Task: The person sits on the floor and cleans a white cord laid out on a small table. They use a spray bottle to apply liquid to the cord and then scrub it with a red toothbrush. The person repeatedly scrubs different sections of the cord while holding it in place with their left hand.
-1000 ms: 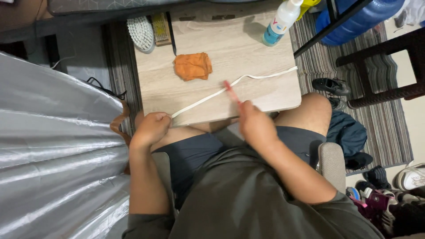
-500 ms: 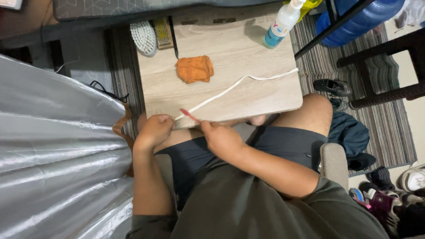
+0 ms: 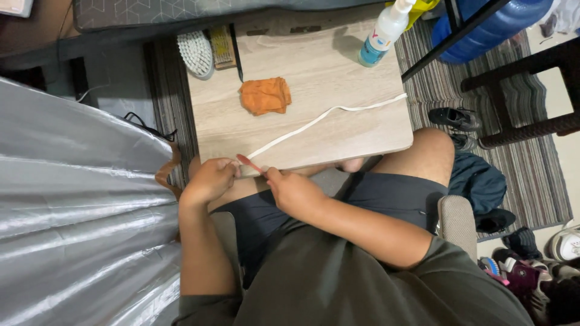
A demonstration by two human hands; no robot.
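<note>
The right hand [image 3: 296, 192], clenched on a small red tool [image 3: 249, 163], has drawn back to the table's [image 3: 362, 130] near edge beside the left hand [image 3: 210, 180], which pinches the white strap's [image 3: 326, 115] end there, so work resumes at that end.

We sit at a light wood-grain tabletop [image 3: 338, 66] over a grey striped woven rug [image 3: 531, 181]. On the left hangs a silvery pleated plastic sheet [image 3: 72, 199]. At far right a dark wooden chair frame [image 3: 531, 60] stands beside a large blue water jug [image 3: 489, 27]. Shoes [image 3: 450, 118] lie on the rug.
</note>
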